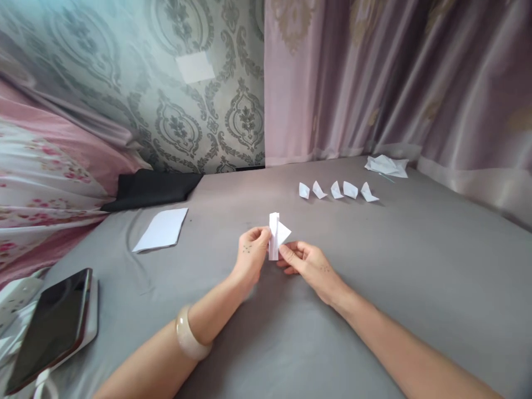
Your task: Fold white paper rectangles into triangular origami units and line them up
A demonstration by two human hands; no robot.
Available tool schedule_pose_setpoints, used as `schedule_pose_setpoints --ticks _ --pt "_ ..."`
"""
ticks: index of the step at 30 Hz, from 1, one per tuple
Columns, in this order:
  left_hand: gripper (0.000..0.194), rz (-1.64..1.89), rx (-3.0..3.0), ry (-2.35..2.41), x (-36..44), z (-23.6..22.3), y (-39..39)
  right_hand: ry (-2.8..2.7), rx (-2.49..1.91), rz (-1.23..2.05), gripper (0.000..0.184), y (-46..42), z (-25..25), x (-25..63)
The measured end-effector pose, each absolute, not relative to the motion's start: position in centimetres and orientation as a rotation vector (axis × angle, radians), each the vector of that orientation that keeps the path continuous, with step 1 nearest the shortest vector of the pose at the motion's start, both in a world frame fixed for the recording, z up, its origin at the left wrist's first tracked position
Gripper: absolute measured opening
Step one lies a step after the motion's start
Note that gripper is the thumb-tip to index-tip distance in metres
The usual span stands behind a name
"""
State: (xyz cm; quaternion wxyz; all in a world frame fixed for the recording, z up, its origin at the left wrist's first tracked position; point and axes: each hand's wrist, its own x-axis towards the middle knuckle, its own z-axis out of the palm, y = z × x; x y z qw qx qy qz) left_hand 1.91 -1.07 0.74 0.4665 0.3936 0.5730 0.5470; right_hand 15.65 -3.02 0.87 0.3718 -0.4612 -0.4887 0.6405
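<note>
A small folded piece of white paper (273, 238) is held up in the middle of the view, a narrow upright strip with a triangular flap pointing right. My left hand (252, 249) pinches the strip's left edge between thumb and fingers. On the other side my right hand (305, 257) grips the lower right part, its thumb by the base of the flap and its fingers curled behind. Beyond the hands, several small folded paper pieces (336, 190) stand in a row on the grey sheet (233, 194).
White paper sheets (162, 230) lie at the left, near a black cloth (153, 188). Crumpled white paper (386, 165) rests at the far right beside a thin bluish stick (386, 178). At the lower left are a phone (52, 327) on a white object and a power strip (19, 299).
</note>
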Motion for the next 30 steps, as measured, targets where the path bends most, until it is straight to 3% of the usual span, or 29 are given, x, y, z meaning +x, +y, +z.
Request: schedule_pose_setpoints --ticks 9,19,30 --pt "0.028 1.237 0.875 1.170 2.8 0.2 -2.4 -1.169 -1.245 1.608 0.021 -2.6 0.8 16.0" --pt "0.021 1.130 0.613 0.955 1.8 0.2 -1.6 -1.127 -1.209 1.657 0.040 -1.9 1.6 17.5" --pt "0.022 1.064 0.692 0.844 1.7 0.1 -1.6 -1.291 -1.246 1.567 0.021 -2.2 1.5 17.4"
